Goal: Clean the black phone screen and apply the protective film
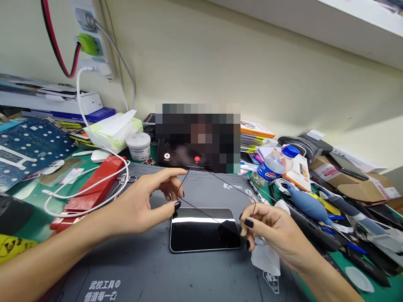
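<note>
My left hand (151,199), fingers curled and thumb stretched out, holds one corner of a thin black loop (217,178) at its fingertips. The loop looks like a narrow strip or cord and spans the gap between my hands in the air. Its other end is pinched between the thumb and fingers of my right hand (264,222). Below lies a phone (201,237), dark screen up, on a grey printed work mat (176,277). A piece of whitish translucent film (266,260) shows under my right hand, partly hidden by it.
Behind the mat stands a screen (176,159), mostly pixelated. To the left are a white jar (138,147), a red box (94,180) and a white cable (59,214). To the right, a Pepsi bottle (272,167), a blue air blower (308,203) and several tools crowd the table.
</note>
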A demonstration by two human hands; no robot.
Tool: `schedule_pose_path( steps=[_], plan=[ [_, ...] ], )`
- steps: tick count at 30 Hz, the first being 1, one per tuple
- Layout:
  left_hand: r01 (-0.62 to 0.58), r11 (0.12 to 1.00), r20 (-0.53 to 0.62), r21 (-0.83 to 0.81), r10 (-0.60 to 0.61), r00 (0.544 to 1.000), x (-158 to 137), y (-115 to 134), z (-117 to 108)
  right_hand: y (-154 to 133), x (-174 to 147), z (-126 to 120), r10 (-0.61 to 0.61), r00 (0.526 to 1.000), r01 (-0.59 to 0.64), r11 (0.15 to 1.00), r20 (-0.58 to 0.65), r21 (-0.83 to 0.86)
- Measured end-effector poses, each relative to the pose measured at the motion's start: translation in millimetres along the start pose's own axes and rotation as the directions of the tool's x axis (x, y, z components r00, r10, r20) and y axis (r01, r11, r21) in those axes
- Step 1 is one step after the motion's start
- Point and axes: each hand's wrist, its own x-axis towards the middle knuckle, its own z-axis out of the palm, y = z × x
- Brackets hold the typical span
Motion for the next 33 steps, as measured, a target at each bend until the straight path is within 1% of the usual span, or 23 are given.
schedule_pose_path(
  steps=[2, 4, 7, 10, 12, 15, 17, 18, 20, 22, 24, 26, 28, 29, 31, 33],
  plan=[
    [0.046, 0.999, -0.005, -0.015, -0.046, 0.999, 0.8, 0.0, -0.3, -1.0, -3.6, 4.5, -0.046, 0.998, 0.044, 0.998, -0.049, -0.034],
    [0.080, 0.997, -0.039, -0.006, -0.080, 0.996, 2.3, -0.7, -0.1, -1.8, -7.1, 9.4, -0.077, 0.994, 0.072, 0.996, -0.077, -0.059],
    [0.101, 0.995, -0.097, 0.023, -0.098, 0.990, 4.2, -1.9, 0.8, -1.6, -10.9, 14.4, -0.098, 0.991, 0.091, 0.993, -0.094, -0.073],
    [0.118, 0.992, -0.123, 0.054, -0.110, 0.986, 4.6, -1.6, 0.9, -0.1, -11.7, 15.2, -0.116, 0.987, 0.109, 0.992, -0.108, -0.068],
    [0.136, 0.989, -0.120, 0.056, -0.129, 0.984, 4.3, -0.7, 0.1, 1.2, -10.2, 13.6, -0.124, 0.986, 0.119, 0.992, -0.107, -0.049],
    [0.157, 0.986, -0.113, 0.051, -0.151, 0.982, 3.8, 1.3, -1.5, 2.4, -6.5, 10.4, -0.140, 0.990, 0.140, 0.990, -0.035, -0.003],
    [0.161, 0.985, -0.113, 0.059, -0.153, 0.982, 3.9, 2.3, -2.0, 2.7, -5.3, 9.7, -0.140, 0.990, 0.140, 0.990, -0.001, 0.023],
    [0.157, 0.985, -0.111, 0.064, -0.150, 0.983, 4.1, 2.6, -2.1, 2.7, -5.3, 10.0, -0.131, 0.991, 0.132, 0.991, -0.010, 0.030],
    [0.147, 0.985, -0.102, 0.086, -0.138, 0.985, 4.9, 2.4, -1.9, 3.2, -5.7, 11.0, -0.108, 0.992, 0.110, 0.993, -0.065, 0.036],
    [0.147, 0.978, -0.137, 0.146, -0.128, 0.982, 6.1, 1.1, -1.9, 4.4, -5.3, 10.9, -0.099, 0.991, 0.104, 0.994, -0.092, 0.042],
    [0.214, 0.951, -0.220, 0.224, -0.165, 0.961, 7.3, -0.6, -3.0, 6.2, -3.1, 9.0, -0.119, 0.991, 0.122, 0.991, -0.057, 0.054],
    [0.329, 0.908, -0.286, 0.260, -0.253, 0.924, 7.7, -1.3, -4.8, 7.4, -0.2, 6.3, -0.144, 0.989, 0.145, 0.987, -0.020, 0.072],
    [0.415, 0.871, -0.298, 0.262, -0.336, 0.893, 7.3, -0.2, -6.3, 6.6, 1.5, 4.9, -0.148, 0.989, 0.148, 0.985, -0.009, 0.084],
    [0.428, 0.863, -0.300, 0.268, -0.348, 0.888, 6.9, 1.0, -6.5, 5.5, 1.4, 5.1, -0.142, 0.990, 0.143, 0.986, -0.010, 0.089],
    [0.405, 0.863, -0.310, 0.303, -0.312, 0.898, 6.3, 3.3, -5.5, 2.1, -0.6, 7.8, -0.123, 0.992, 0.125, 0.987, -0.024, 0.098],
    [0.371, 0.859, -0.344, 0.353, -0.250, 0.905, 6.1, 4.4, -3.3, -1.7, -4.2, 12.4, -0.101, 0.993, 0.108, 0.988, -0.066, 0.113]
  ],
)
